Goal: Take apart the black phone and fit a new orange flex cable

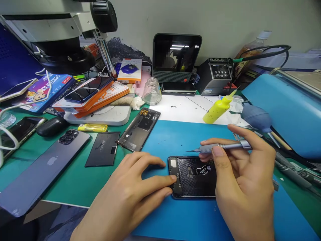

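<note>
An opened phone (195, 187) lies on the blue mat, its black inner surface and a flat cable facing up. My left hand (132, 190) rests at its left end with fingers stretched and apart, one fingertip on the frame and others along the edge. In my right hand (240, 180) is a slim grey precision screwdriver (207, 149), gripped between thumb and fingers. Its thin tip points left, above the phone's upper edge and apart from it. The phone's right end is hidden behind my right hand.
A phone frame (141, 129), a thin black panel (102, 149) and a large grey phone (52, 162) lie to the left. A microscope (65, 50) overhangs the back left. Behind stand a glass jar (152, 92), a yellow bottle (217, 109) and a blue air blower (257, 117).
</note>
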`<state>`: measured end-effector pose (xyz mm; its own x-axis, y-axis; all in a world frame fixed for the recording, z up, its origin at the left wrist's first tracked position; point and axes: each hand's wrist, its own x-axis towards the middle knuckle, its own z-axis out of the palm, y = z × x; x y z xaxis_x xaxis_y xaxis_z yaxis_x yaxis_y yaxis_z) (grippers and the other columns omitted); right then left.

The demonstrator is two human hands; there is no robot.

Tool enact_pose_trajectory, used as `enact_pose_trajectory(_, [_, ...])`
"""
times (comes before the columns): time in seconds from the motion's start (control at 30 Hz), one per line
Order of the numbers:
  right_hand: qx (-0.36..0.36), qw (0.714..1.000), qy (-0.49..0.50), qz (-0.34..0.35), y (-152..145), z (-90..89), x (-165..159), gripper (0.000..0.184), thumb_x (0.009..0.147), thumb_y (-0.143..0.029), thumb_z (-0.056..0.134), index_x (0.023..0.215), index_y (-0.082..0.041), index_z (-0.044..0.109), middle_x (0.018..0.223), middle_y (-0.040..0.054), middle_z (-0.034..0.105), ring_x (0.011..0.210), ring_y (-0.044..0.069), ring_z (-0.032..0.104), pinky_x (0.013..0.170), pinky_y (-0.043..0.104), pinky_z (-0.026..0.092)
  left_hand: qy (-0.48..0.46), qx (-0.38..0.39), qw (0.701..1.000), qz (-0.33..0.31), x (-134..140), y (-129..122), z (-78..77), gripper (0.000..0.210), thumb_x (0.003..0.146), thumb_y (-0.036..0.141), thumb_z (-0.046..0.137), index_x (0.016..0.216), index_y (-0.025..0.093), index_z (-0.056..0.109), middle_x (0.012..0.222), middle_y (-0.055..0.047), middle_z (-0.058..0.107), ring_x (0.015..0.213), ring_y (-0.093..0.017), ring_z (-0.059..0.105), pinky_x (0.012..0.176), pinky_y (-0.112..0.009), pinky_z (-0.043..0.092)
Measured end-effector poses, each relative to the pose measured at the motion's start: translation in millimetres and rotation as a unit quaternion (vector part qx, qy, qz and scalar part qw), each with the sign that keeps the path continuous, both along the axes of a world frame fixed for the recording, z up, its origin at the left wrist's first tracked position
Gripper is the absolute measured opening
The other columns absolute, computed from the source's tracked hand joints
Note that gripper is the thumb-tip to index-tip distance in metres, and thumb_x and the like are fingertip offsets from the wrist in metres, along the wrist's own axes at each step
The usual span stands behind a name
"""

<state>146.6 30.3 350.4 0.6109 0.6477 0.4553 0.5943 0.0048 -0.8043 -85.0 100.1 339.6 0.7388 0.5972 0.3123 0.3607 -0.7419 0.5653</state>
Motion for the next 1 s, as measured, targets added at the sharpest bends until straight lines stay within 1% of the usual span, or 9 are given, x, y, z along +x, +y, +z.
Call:
enact_pose_trajectory(0.17, [-0.004,1.000,0.010,0.017,2.4,-1.7,-0.9,0.044,0.114,-0.044,0.069,0.154,-0.031,0.058,0.123,0.0052,0.083,0.098,0.022,0.085,0.087,0.039,0.075,-0.010,0.013,1.000,0.004,0.7,0.1,1.0,0.027,0.122,0.035,0.061,0.141,0.045,0.078,0.143,0.002,0.072,0.134,-0.020,0.059,0.113,-0.035,0.049])
enact_pose_trajectory(0.3, [-0.005,0.999,0.020,0.042,3.0,-2.2,-0.8,0.038,0.115,-0.042,0.067,0.151,-0.032,0.060,0.121,0.0036,0.084,0.100,0.022,0.085,0.088,0.038,0.075,-0.025,0.090,0.996,-0.013,2.4,1.3,6.1,0.026,0.122,0.034,0.062,0.139,0.036,0.082,0.137,-0.001,0.079,0.127,-0.021,0.066,0.109,-0.035,0.053])
enact_pose_trajectory(0.4, [0.019,0.998,0.046,0.043,2.7,1.8,-1.6,0.040,0.114,-0.045,0.070,0.151,-0.032,0.059,0.120,0.0039,0.084,0.097,0.021,0.085,0.089,0.038,0.074,-0.030,0.136,0.990,-0.020,3.5,1.3,8.4,0.026,0.121,0.033,0.062,0.137,0.031,0.083,0.134,-0.003,0.082,0.121,-0.023,0.071,0.105,-0.038,0.056])
enact_pose_trajectory(0.47, [0.041,0.995,0.076,0.056,2.4,5.6,-2.6,0.042,0.113,-0.047,0.072,0.150,-0.031,0.058,0.117,0.0038,0.084,0.092,0.021,0.084,0.088,0.038,0.075,-0.028,0.131,0.991,-0.021,3.4,0.8,7.4,0.025,0.121,0.033,0.064,0.138,0.031,0.082,0.138,-0.003,0.082,0.121,-0.022,0.072,0.105,-0.039,0.056])
enact_pose_trajectory(0.57, [0.041,0.989,0.112,0.092,1.8,8.8,-4.0,0.043,0.113,-0.049,0.073,0.149,-0.031,0.058,0.113,0.0039,0.084,0.085,0.020,0.083,0.081,0.037,0.075,-0.023,0.080,0.996,-0.014,2.4,0.2,4.4,0.024,0.120,0.033,0.066,0.140,0.035,0.079,0.150,-0.001,0.076,0.131,-0.021,0.070,0.111,-0.039,0.053])
enact_pose_trajectory(0.7, [0.038,0.993,0.088,0.072,1.2,6.6,-4.1,0.046,0.113,-0.050,0.073,0.152,-0.030,0.059,0.115,0.0049,0.083,0.090,0.021,0.083,0.083,0.039,0.074,-0.005,0.055,0.998,-0.003,3.1,-0.5,6.2,0.022,0.121,0.033,0.065,0.137,0.039,0.078,0.157,0.000,0.070,0.140,-0.021,0.067,0.116,-0.039,0.053])
enact_pose_trajectory(0.77, [0.045,0.994,0.084,0.061,0.9,5.2,-3.4,0.046,0.114,-0.049,0.071,0.154,-0.030,0.058,0.118,0.0049,0.083,0.094,0.021,0.083,0.086,0.038,0.073,0.019,0.085,0.996,-0.010,5.5,-1.6,11.2,0.023,0.122,0.031,0.060,0.137,0.035,0.077,0.155,-0.003,0.070,0.136,-0.024,0.069,0.113,-0.041,0.056])
enact_pose_trajectory(0.87, [0.058,0.993,0.088,0.056,0.4,5.1,-2.5,0.046,0.114,-0.049,0.071,0.153,-0.029,0.057,0.118,0.0054,0.083,0.094,0.021,0.083,0.087,0.040,0.072,0.061,0.153,0.986,-0.040,10.3,-3.0,21.6,0.027,0.124,0.029,0.051,0.132,0.023,0.076,0.145,-0.010,0.074,0.120,-0.029,0.075,0.097,-0.045,0.061])
enact_pose_trajectory(1.0, [0.082,0.991,0.098,0.042,-1.0,6.4,-2.7,0.048,0.114,-0.049,0.071,0.154,-0.027,0.056,0.120,0.0074,0.082,0.095,0.023,0.081,0.090,0.045,0.072,0.069,0.170,0.982,-0.047,19.0,4.5,36.8,0.032,0.125,0.030,0.047,0.119,0.022,0.077,0.131,-0.008,0.075,0.105,-0.027,0.073,0.092,-0.045,0.060])
